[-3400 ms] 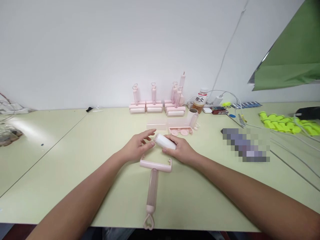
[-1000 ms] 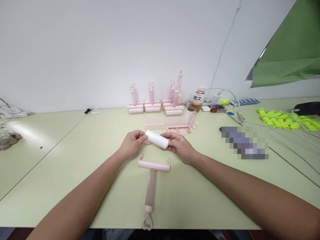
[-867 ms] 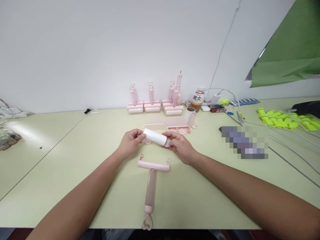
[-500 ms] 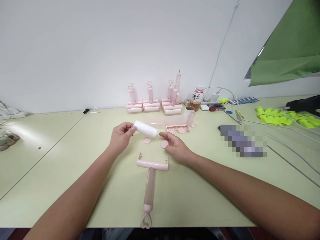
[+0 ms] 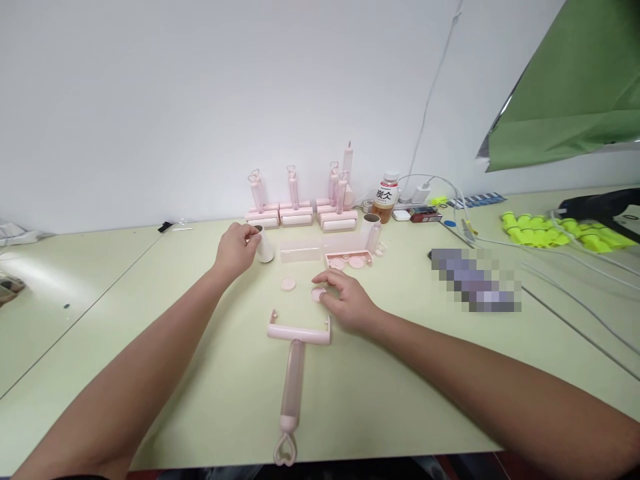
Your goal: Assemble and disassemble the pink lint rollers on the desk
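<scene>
My left hand (image 5: 236, 250) grips the top rim of a white sticky-paper roll (image 5: 265, 248), which stands nearly upright with its hollow core showing. My right hand (image 5: 350, 298) has its fingers curved and apart around a round pink end cap (image 5: 318, 294); the thumb tip overlaps the cap's edge, and a firm hold cannot be made out. Another pink end cap (image 5: 289, 285) lies flat to its left. Below them rests a pink lint roller handle (image 5: 295, 367), its two-armed frame pointing away from me and its heart-shaped loop at the table's near edge.
Several pink lint rollers (image 5: 296, 215) stand along the wall. Before them are a clear cover (image 5: 300, 251), a pink tray-like part (image 5: 349, 260) with round caps and another white roll (image 5: 370, 227). A drink bottle (image 5: 385, 198), cables and yellow-green pieces (image 5: 545, 230) are at right.
My left hand has moved the white roll left and turned it from slanting to nearly upright. My right hand has shifted slightly closer to the end cap. The view has shifted a little.
</scene>
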### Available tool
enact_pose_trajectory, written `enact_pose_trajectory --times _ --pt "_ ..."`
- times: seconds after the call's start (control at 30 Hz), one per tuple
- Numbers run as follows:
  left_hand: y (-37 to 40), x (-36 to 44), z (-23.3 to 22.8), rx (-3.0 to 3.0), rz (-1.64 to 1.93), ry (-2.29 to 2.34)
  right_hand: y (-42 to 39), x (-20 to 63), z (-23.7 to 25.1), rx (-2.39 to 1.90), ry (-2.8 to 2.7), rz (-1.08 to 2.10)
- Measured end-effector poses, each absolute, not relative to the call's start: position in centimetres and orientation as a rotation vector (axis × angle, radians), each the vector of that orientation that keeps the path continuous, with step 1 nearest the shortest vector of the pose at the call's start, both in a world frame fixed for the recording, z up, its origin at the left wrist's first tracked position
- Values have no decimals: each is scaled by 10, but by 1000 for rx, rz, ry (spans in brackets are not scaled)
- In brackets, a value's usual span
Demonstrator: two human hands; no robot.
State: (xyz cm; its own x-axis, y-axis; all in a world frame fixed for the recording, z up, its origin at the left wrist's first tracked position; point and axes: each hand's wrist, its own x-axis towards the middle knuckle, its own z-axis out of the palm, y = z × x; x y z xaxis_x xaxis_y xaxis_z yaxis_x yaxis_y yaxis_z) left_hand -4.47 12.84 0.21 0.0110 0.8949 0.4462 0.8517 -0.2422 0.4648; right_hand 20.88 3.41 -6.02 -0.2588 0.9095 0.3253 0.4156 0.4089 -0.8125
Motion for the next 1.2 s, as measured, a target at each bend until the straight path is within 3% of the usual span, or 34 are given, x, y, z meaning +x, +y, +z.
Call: enact_pose_trajectory --times 0.33,0.63,0.87,1.2 --pt "114 -29 2 2268 978 1947 29 210 -54 -1337 -2019 768" --pt "32 21 9 2492 192 1303 39 213 -58 -1049 -2097 840" --pt "36 37 3 2477 -26 1427 49 212 -68 -1179 -1538 1006" --pt "42 52 1 2536 -183 1620 47 208 -62 -1153 -1403 1048"
